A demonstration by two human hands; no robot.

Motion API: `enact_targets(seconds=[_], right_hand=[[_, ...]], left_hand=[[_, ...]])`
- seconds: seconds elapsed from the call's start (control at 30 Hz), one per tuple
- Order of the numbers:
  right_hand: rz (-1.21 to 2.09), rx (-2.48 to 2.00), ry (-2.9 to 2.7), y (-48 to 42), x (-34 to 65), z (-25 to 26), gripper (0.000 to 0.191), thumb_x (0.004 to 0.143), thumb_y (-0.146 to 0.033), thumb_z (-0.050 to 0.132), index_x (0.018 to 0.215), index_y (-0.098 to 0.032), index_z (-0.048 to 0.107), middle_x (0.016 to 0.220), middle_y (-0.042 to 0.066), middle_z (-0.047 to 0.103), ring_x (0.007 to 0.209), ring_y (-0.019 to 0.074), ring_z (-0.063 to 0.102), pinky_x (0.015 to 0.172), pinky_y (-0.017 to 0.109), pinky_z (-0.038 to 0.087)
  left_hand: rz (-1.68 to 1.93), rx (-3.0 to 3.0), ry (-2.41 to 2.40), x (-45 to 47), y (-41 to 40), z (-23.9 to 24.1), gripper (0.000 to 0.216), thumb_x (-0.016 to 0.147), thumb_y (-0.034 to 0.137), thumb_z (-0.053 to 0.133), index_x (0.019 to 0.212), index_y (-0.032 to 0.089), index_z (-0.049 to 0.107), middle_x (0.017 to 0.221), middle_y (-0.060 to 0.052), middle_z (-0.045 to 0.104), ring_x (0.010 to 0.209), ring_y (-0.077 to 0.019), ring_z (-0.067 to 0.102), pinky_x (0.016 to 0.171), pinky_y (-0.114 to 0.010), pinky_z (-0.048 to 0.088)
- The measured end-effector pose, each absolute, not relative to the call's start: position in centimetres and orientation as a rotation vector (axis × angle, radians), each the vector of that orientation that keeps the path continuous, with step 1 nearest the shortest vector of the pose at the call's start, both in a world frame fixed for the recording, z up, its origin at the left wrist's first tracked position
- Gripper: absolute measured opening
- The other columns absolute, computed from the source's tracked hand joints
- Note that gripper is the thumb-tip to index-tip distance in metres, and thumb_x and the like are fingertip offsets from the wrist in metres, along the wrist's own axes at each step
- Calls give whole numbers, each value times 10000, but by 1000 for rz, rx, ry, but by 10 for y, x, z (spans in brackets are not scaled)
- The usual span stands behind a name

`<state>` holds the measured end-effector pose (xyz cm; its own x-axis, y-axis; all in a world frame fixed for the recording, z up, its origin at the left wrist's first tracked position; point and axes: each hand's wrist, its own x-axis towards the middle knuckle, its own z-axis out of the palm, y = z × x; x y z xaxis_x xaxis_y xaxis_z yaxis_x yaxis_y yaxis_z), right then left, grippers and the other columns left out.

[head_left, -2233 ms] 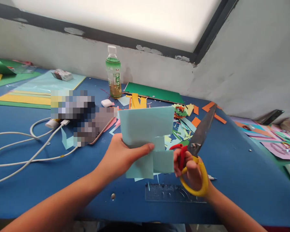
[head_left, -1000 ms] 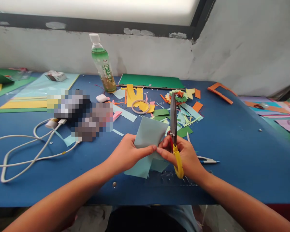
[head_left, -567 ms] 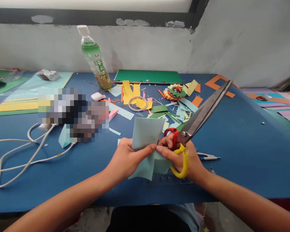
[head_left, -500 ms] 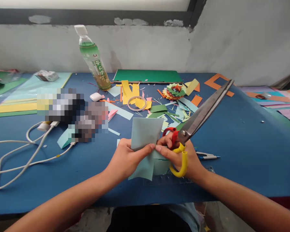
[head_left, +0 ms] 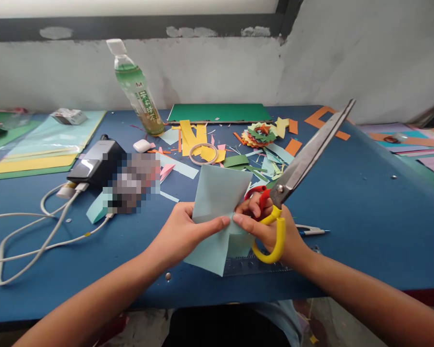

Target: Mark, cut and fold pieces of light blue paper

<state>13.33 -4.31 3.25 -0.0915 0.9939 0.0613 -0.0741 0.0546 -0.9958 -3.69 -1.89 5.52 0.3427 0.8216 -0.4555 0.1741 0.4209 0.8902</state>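
Note:
Between my two hands is a creased sheet of pale blue paper (head_left: 219, 188), raised above the table's front part. My left hand (head_left: 188, 229) pinches its left side, thumb lying across the face. At the right side, my right hand (head_left: 262, 224) grips the same paper between thumb and fingers, the two thumb tips almost meeting. A pair of scissors (head_left: 292, 176) with red and yellow handles also hangs on my right hand, its blades closed and pointing up to the right. Under the paper lies a clear ruler (head_left: 256, 265), partly hidden. Beside my right hand is a compass (head_left: 313, 231).
Paper scraps, a roll of tape (head_left: 203, 162) and a folded paper ring (head_left: 259, 134) lie beyond my hands. A drink bottle (head_left: 139, 96) stands near the wall. Left are a black power adapter (head_left: 96, 164), white cables (head_left: 32, 255) and an earphone case (head_left: 142, 145).
The paper's top part has risen and spread wider, and its lower part tilts differently. The scissors' tips have moved up and slightly right. Both hands keep their grip.

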Motion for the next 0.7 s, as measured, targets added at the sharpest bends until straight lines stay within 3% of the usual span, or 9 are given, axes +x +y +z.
enact_targets(seconds=[0.2, 0.33, 0.5, 0.7], right_hand=[[1264, -1219, -1351, -44, 135, 27, 369, 671, -270, 686, 629, -223, 323, 647, -27, 510, 623, 133, 497, 537, 251, 375], [1251, -1226, -1355, -45, 134, 27, 365, 684, -268, 676, 616, -223, 320, 684, -7, 526, 719, 163, 534, 564, 256, 375], [1347, -1141, -1281, -44, 134, 28, 372, 692, -236, 682, 622, -221, 317, 630, -46, 507, 599, 110, 477, 547, 241, 372], [1423, -1039, -1179, -42, 136, 21, 373, 708, -239, 686, 635, -218, 322, 752, -16, 616, 657, 114, 523, 583, 247, 401]], left_hand=[[576, 1189, 1168, -40, -16, 49, 272, 650, 395, 726, 662, 129, 669, 570, 21, 582, 495, -78, 479, 442, -158, 376], [547, 1253, 1123, -41, -13, 49, 245, 654, 369, 723, 707, 131, 697, 648, -3, 639, 600, -122, 538, 524, -189, 423], [540, 1236, 1140, -39, -15, 48, 262, 670, 379, 705, 691, 118, 695, 683, -27, 666, 639, -158, 578, 548, -217, 457], [618, 1023, 1102, -34, -20, 44, 241, 670, 363, 721, 776, 147, 702, 720, -22, 689, 636, -160, 617, 565, -234, 505]])
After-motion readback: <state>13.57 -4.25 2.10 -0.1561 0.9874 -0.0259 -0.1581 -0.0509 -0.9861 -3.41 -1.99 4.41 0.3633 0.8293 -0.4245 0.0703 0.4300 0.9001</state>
